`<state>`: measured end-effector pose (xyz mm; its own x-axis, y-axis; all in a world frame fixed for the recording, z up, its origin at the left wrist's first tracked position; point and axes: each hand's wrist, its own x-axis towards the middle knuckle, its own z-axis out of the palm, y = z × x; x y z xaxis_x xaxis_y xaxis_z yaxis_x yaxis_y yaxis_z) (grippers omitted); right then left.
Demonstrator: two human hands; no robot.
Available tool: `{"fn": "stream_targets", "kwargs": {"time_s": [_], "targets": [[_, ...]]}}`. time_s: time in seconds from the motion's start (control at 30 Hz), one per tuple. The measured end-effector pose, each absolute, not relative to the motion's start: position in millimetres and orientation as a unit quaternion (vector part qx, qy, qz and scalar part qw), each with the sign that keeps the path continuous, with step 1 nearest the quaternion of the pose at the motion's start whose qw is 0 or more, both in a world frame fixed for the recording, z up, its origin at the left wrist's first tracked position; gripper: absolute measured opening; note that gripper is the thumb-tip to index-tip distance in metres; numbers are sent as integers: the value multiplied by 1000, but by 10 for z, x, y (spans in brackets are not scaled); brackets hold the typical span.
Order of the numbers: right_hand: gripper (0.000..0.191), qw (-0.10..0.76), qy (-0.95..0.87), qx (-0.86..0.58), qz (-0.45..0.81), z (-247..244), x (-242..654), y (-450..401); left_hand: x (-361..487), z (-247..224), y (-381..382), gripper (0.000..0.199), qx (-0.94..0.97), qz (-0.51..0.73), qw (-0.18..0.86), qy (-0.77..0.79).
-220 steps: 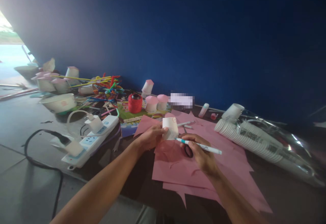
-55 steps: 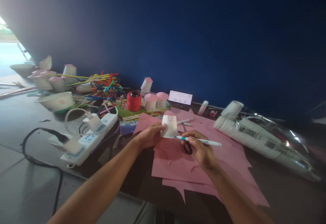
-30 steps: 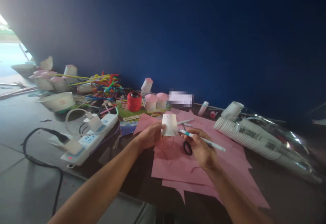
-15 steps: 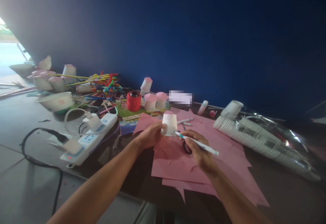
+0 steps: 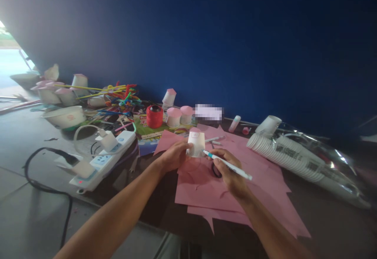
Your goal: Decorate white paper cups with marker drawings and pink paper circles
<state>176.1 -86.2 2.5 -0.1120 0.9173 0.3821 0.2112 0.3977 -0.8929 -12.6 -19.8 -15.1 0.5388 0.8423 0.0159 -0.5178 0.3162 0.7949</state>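
A white paper cup [image 5: 196, 144] stands upside down in front of me, with a pink piece on its top and a small drawn outline near its upper side. My left hand [image 5: 176, 156] grips the cup from its left side. In my right hand [image 5: 231, 170] is a white marker [image 5: 232, 166] with a teal band, its tip at the cup's lower right edge. Pink paper sheets [image 5: 203, 188] lie under both hands. Dark scissor handles [image 5: 217, 169] show partly beneath my right hand.
A white power strip [image 5: 103, 160] with plugs lies left. Behind are a red roll [image 5: 154, 116], pink-topped cups [image 5: 173, 117] and colourful pipe cleaners [image 5: 126, 96]. A glue stick [image 5: 235, 124] stands at the back; a sleeve of stacked cups [image 5: 288, 155] lies right.
The marker and my right hand have shifted very slightly, the tip staying by the cup's lower right. My left hand still holds the cup in the same place.
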Motion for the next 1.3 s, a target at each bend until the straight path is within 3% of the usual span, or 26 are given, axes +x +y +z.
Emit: {"fn": "stream_targets", "kwargs": {"time_s": [1.3], "targets": [[19, 514, -645, -431, 366, 5, 1776, -849, -130, -109, -219, 29, 397, 430, 779, 225]]}}
